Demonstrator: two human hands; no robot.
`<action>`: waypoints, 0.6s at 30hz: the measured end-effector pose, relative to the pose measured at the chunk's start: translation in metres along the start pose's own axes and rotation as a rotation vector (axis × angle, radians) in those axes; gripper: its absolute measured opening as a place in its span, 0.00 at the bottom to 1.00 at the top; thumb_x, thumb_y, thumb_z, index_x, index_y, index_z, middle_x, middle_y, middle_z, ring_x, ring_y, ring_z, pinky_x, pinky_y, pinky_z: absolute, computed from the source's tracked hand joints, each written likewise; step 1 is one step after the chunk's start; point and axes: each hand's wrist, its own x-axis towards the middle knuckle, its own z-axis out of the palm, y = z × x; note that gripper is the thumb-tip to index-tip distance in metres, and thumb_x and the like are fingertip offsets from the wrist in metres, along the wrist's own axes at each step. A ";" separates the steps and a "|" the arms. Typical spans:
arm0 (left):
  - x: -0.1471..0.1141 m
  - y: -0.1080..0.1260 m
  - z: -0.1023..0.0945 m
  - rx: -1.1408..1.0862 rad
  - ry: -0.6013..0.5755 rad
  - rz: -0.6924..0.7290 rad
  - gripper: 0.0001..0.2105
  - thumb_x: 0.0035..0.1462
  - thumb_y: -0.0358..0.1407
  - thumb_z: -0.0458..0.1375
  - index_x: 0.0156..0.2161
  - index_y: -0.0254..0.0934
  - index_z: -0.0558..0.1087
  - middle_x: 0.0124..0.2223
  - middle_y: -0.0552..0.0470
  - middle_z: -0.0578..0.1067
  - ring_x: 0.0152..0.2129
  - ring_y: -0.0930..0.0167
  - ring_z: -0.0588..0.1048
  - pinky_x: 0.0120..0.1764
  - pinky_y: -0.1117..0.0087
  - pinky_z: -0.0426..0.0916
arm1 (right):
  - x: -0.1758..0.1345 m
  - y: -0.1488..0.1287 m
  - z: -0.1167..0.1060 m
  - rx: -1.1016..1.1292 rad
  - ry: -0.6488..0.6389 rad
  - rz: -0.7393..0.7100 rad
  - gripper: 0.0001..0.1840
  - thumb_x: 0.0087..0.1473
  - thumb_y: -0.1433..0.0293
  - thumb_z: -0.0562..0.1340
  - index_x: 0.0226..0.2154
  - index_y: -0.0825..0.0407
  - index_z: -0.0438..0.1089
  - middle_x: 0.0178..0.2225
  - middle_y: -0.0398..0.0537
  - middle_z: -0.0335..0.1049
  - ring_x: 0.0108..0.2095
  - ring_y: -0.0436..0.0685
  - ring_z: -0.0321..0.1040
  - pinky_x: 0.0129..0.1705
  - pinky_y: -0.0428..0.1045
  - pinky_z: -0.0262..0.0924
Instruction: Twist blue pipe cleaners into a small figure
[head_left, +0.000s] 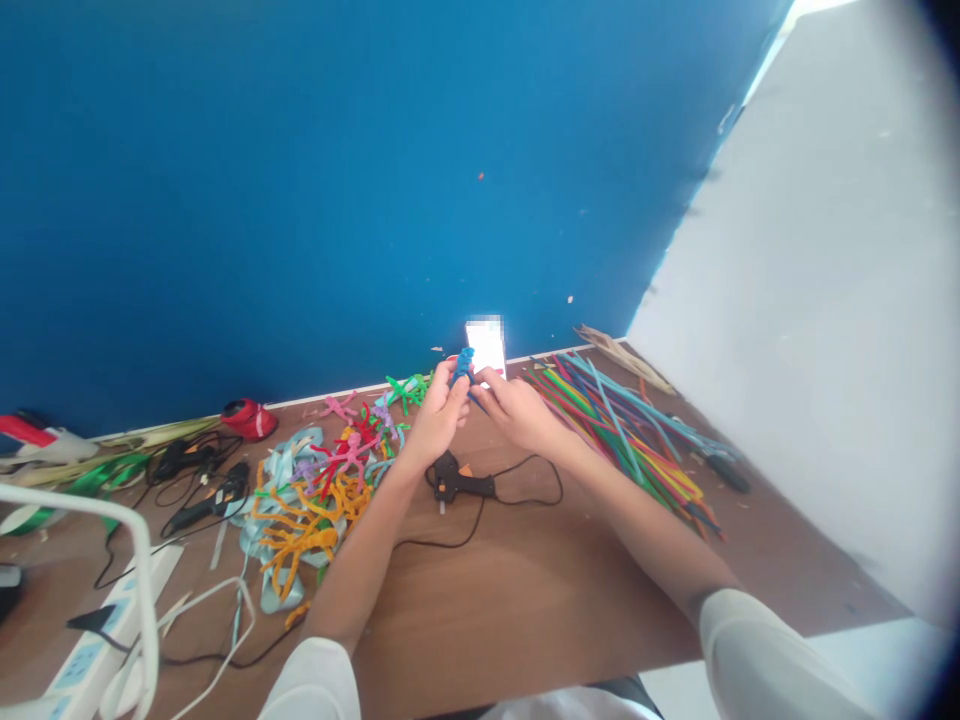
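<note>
A small blue twisted pipe-cleaner piece (464, 360) is held up in front of me, near the blue wall. My left hand (439, 415) pinches it from the left between thumb and fingers. From the other side my right hand (517, 408) has its fingers closed on a lower strand of the same piece. Just behind the hands a phone with a bright screen (487, 345) leans against the wall. Below them on the table lies a black glue gun (461, 482) with its cord.
Finished-looking pipe-cleaner figures in orange (304, 540), pink (351, 452) and green (407, 392) pile up at left, with pale blue ribbon (270, 590). Loose pipe cleaners (637, 430) spread at right. A power strip (112, 630), cords and a white tube (146, 560) occupy the near left.
</note>
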 end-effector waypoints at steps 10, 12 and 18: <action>0.002 -0.003 -0.005 0.032 0.049 0.045 0.19 0.60 0.51 0.60 0.42 0.42 0.60 0.24 0.65 0.56 0.15 0.80 0.52 0.18 0.79 0.45 | -0.003 0.004 -0.008 -0.080 0.069 -0.176 0.16 0.71 0.64 0.49 0.40 0.51 0.70 0.38 0.49 0.77 0.34 0.54 0.71 0.31 0.48 0.45; 0.002 -0.005 -0.006 0.054 0.072 0.059 0.17 0.61 0.50 0.60 0.42 0.42 0.60 0.24 0.64 0.57 0.16 0.80 0.53 0.19 0.79 0.46 | -0.003 0.002 -0.008 -0.069 0.037 -0.170 0.15 0.70 0.64 0.50 0.39 0.52 0.68 0.37 0.50 0.77 0.33 0.54 0.70 0.31 0.48 0.46; 0.001 -0.006 -0.007 0.126 0.105 0.061 0.15 0.61 0.48 0.60 0.45 0.42 0.64 0.28 0.61 0.63 0.18 0.79 0.57 0.20 0.78 0.50 | -0.004 0.002 -0.008 -0.093 0.041 -0.197 0.13 0.70 0.67 0.50 0.40 0.53 0.68 0.39 0.52 0.75 0.35 0.54 0.68 0.33 0.48 0.49</action>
